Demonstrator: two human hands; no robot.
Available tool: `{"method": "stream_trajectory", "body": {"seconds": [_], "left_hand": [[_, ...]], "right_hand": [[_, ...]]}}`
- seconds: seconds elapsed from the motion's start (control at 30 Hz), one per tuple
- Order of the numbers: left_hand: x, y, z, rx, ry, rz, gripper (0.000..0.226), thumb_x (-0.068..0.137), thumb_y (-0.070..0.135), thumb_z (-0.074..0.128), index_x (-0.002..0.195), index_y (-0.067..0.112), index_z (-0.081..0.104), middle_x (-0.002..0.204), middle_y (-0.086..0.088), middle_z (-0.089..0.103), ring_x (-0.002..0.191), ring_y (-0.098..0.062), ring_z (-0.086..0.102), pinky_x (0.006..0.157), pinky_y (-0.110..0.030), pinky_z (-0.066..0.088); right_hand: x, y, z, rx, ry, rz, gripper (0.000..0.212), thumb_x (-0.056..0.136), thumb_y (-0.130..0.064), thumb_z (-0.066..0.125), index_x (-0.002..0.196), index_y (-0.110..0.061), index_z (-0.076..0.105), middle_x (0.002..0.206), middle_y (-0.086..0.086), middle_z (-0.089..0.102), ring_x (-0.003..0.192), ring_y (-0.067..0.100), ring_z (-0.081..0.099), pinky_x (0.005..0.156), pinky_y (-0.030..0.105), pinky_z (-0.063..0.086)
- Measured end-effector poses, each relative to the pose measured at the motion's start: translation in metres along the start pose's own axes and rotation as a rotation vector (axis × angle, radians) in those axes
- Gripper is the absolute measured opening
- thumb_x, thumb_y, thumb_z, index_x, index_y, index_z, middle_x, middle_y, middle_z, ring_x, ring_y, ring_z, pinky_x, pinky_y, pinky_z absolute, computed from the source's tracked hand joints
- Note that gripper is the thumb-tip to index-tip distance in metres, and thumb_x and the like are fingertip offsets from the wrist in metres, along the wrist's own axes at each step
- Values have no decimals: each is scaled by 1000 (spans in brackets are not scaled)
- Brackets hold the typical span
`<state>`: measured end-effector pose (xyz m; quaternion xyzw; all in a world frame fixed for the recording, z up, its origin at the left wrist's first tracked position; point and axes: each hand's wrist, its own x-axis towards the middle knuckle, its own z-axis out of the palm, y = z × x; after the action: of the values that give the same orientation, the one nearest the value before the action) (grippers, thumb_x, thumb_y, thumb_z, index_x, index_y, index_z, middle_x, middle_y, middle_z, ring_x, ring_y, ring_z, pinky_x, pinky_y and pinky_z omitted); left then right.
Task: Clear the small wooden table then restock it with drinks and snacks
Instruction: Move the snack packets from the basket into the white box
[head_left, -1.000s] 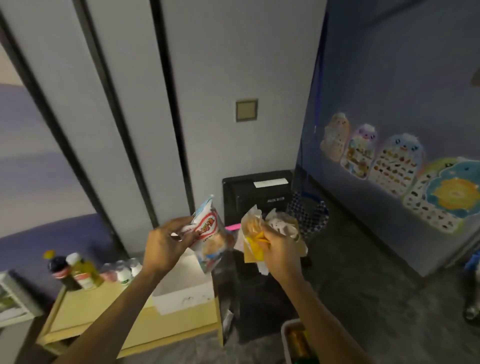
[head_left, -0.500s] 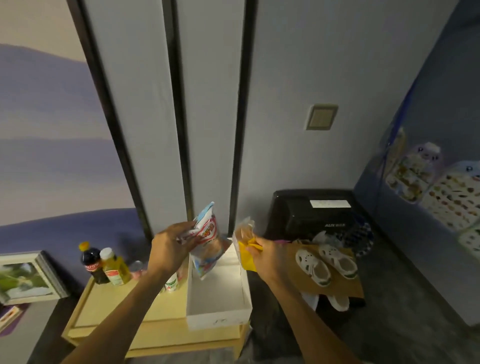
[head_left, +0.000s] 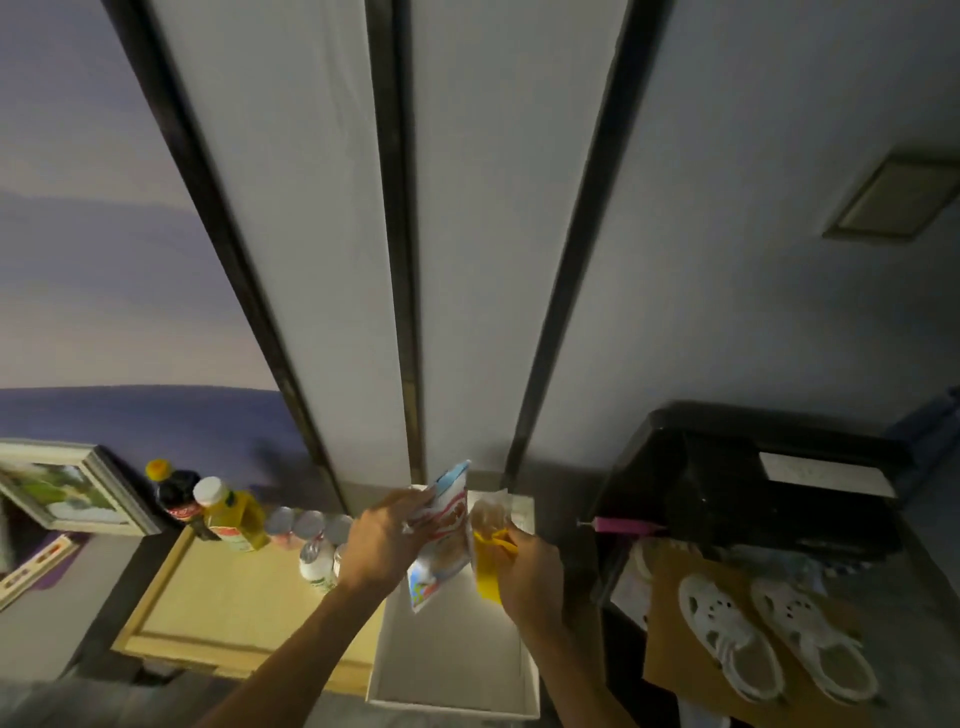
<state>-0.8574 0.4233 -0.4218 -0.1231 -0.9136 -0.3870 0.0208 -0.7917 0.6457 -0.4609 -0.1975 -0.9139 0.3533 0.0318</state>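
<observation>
A pale panelled wall with dark upright strips fills most of the view; a plate on it at the right is blurred. Below right stands a black case, its right side cut off by the picture's edge and its label too smeared to read. The table lies at lower left, its front right corner hidden by the left forearm. A white open box rests on the table's right end and reaches past its front edge; its far end is hidden behind the hands. Right of it, cardboard carries a pair of white clogs, and what lies under it cannot be made out. A frame is cut off at the left edge.

At the table's back stand a cola and a juice, touching, then a cluster of small bottles, partly hidden by the left hand. That hand's fingers curl round the top edge of a bag, white, blue and red, print unreadable. The right hand pinches a yellow pack, most fingers hidden behind it. Both snacks hang over the box, just beside each other; whether they touch is unclear. A pink stick juts out from the case.
</observation>
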Motion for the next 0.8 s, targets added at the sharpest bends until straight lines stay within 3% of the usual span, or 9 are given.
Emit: {"method": "stream_trajectory", "body": {"seconds": [0.13,0.23,0.33,0.43,0.5,0.63,0.73,0.8], "left_hand": [[8,-23,28,14,-85,-78,44,81,35,83,124,33,76,119,7,77,100,-21,76,83,-35,62],[9,-36,42,49,-140,-80,42,86,27,87,126,32,75,123,6,76,104,-16,74,87,-27,61],[13,-47,49,78,-164,-83,45,89,23,85,131,33,72,128,4,75,107,-18,74,89,-28,61],[21,-43,42,141,-170,-81,45,89,42,76,133,43,65,128,8,74,104,-18,74,84,-33,62],[23,-40,37,174,-171,-67,46,89,50,72,133,43,63,128,9,73,104,-17,73,81,-32,63],[23,-37,25,193,-170,-57,50,91,57,75,137,44,61,133,13,69,106,-9,72,81,-28,63],[25,-23,9,194,-195,-74,52,89,68,70,134,45,60,132,19,67,103,-4,69,80,-22,61],[27,-2,-4,204,-190,-85,57,86,72,69,135,44,60,135,18,66,107,-4,68,84,-22,58]], "right_hand": [[10,13,27,-63,-54,63,49,104,-66,53,109,-24,77,87,-13,74,81,6,73,66,11,50],[13,9,31,-65,-106,69,33,107,-51,58,98,-24,75,81,-13,67,71,-1,60,57,5,36],[15,16,40,11,-163,106,30,107,-37,62,80,-23,64,72,-5,65,65,6,60,59,11,43],[18,20,43,113,-189,210,23,105,-23,63,83,-18,63,72,3,60,68,18,61,58,13,47],[15,18,41,99,-176,198,20,105,-32,64,91,-18,65,78,3,64,74,17,64,62,14,52],[15,16,38,43,-191,94,51,96,-79,49,108,-33,68,94,-19,72,85,2,70,77,17,59],[15,-13,7,51,-168,44,59,95,-85,47,108,-33,72,92,-21,73,83,-2,71,72,13,56],[14,-33,-22,57,-147,25,61,95,-82,51,122,-31,70,108,-19,75,98,2,72,79,12,53]]}}
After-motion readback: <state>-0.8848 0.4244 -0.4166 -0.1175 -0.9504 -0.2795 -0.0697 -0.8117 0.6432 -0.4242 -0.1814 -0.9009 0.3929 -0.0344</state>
